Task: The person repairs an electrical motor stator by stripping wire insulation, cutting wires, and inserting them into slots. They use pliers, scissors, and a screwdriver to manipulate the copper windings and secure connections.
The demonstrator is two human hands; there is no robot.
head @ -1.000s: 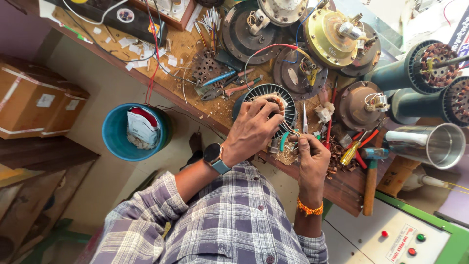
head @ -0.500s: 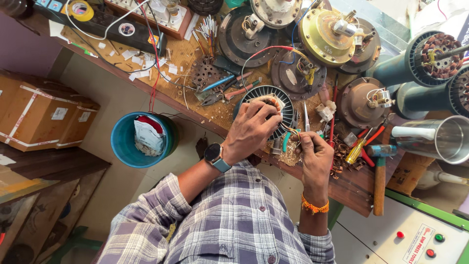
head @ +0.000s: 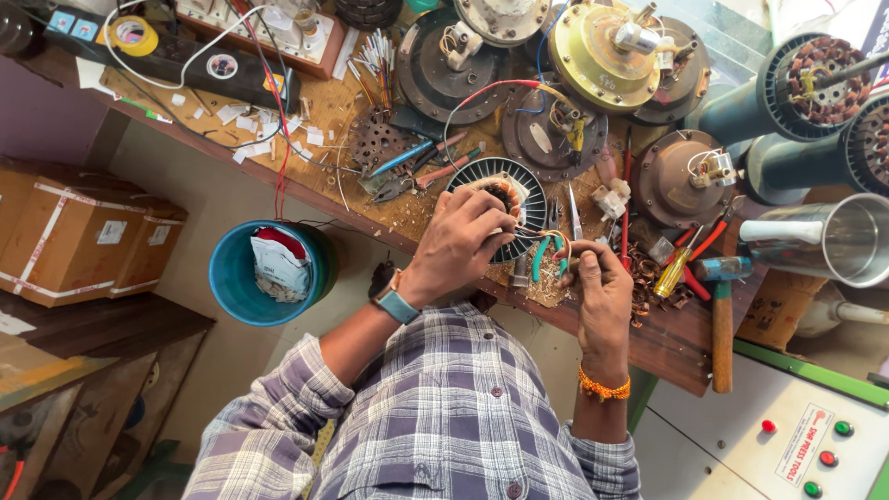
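The left hand (head: 463, 243) lies curled over the near side of a round black stator (head: 505, 208), its fingers closed on the copper winding at the middle; a teal-strapped watch (head: 395, 303) sits on that wrist. The right hand (head: 600, 292), just right of the stator, is closed around green-handled pliers (head: 548, 252) whose tip points toward the left hand's fingers, and an orange band (head: 603, 384) circles its wrist. The stator rests at the near edge of a cluttered wooden surface (head: 676, 347), among wire scraps and loose copper coils. Just beyond it lie blue- and red-handled pliers (head: 419, 167), and farther back stand several round motor housings, one of them brass-coloured (head: 607, 56). To the right a hammer (head: 720, 319) lies with its wooden handle over the surface's edge, near a yellow screwdriver (head: 674, 270) and a shiny metal cylinder (head: 829, 239). Below the surface, left of the person, a blue bucket (head: 227, 278) holds crumpled packets, with taped cardboard boxes (head: 79, 236) beside it.
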